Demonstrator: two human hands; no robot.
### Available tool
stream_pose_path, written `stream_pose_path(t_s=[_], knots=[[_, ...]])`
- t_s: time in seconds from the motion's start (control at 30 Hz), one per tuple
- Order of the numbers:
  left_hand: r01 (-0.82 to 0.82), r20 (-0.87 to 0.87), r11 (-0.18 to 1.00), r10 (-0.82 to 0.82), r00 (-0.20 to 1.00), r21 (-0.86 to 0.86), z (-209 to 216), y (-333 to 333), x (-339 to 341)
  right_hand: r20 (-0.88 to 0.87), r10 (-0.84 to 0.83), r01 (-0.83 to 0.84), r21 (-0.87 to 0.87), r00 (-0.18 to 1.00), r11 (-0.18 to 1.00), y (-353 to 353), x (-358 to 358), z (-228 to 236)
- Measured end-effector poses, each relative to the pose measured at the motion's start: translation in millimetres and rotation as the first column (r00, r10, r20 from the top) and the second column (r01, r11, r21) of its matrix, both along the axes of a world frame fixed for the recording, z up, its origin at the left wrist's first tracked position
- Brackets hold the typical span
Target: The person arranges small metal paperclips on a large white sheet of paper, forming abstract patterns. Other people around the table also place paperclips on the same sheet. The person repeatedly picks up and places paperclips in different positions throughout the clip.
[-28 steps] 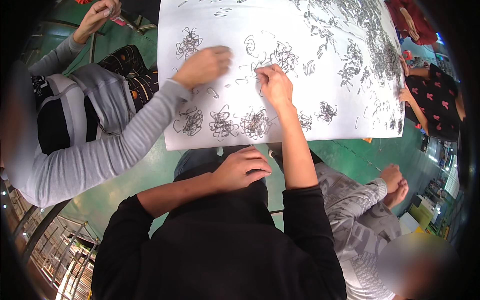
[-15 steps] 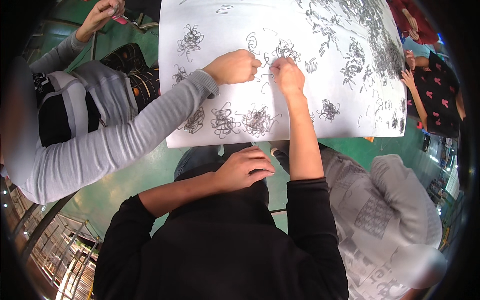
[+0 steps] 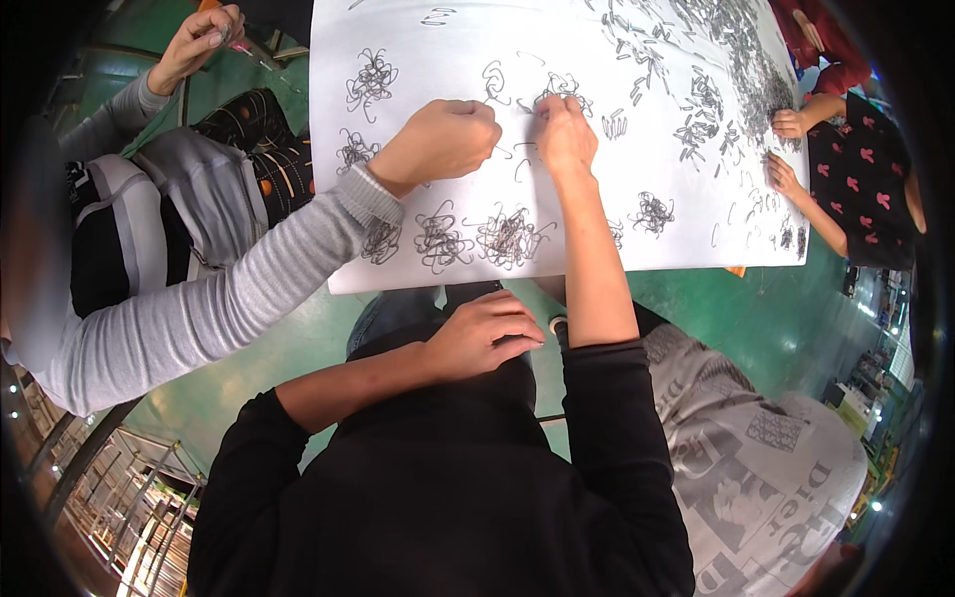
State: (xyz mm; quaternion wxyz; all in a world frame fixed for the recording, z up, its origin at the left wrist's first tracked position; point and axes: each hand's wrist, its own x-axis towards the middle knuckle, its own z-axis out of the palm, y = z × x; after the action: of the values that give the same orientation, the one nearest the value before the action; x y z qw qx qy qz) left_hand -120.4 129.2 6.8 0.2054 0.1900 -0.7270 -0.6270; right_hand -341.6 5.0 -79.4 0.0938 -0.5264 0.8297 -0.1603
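My right hand (image 3: 565,134) reaches over the white table, its fingers pinched together at the edge of a small heap of thin dark curved wire pieces (image 3: 569,92). What it holds is hidden by the fingers. My left hand (image 3: 489,333) lies palm down on my lap, fingers loosely extended and holding nothing. Just left of my right hand, a co-worker's closed hand (image 3: 453,144) in a grey ribbed sleeve hovers over the table. A few loose curved pieces (image 3: 493,82) lie between that hand and the heap.
The white tabletop (image 3: 657,244) bears more tangled heaps (image 3: 509,239) along its near edge. A broad spread of short dark pieces (image 3: 736,60) covers its far right. Co-workers sit left and right, and another person's hands (image 3: 786,124) rest at the right edge.
My right hand has moved slightly up toward the heap. The grey-sleeved hand has drawn back left. At the right edge, another person's hands have come onto the table. My left hand stays put.
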Motion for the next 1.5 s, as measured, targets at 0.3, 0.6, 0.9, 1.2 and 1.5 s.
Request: stream_pose_path(t_s=[0.3,0.6,0.9,1.2,1.5], knots=[[-0.013,-0.028,1.0,0.013,1.0,-0.014,-2.0,0.2,-2.2,0.089,0.317,-0.329,0.181,0.944,0.927,14.8,-17.6,10.5],[0.021,-0.022,1.0,-0.022,1.0,-0.019,0.7,1.1,-2.7,0.339,-0.024,0.012,0.038,0.94,0.999,60.0,-28.2,21.7],[0.074,-0.043,0.997,-0.074,0.996,0.01,-2.8,0.0,-3.8,0.158,-0.19,0.168,0.139,0.969,0.976,160.0,-49.8,39.5],[0.058,0.008,0.998,-0.058,0.998,-0.014,-2.3,-2.6,-2.7,0.238,0.267,-0.255,-0.08,0.934,0.964,21.1,19.5,13.6],[0.008,0.001,1.0,-0.008,1.0,-0.001,-0.1,-4.3,0.0,0.144,0.34,-0.351,0.061,0.929,0.934,-19.0,17.6,10.7]])
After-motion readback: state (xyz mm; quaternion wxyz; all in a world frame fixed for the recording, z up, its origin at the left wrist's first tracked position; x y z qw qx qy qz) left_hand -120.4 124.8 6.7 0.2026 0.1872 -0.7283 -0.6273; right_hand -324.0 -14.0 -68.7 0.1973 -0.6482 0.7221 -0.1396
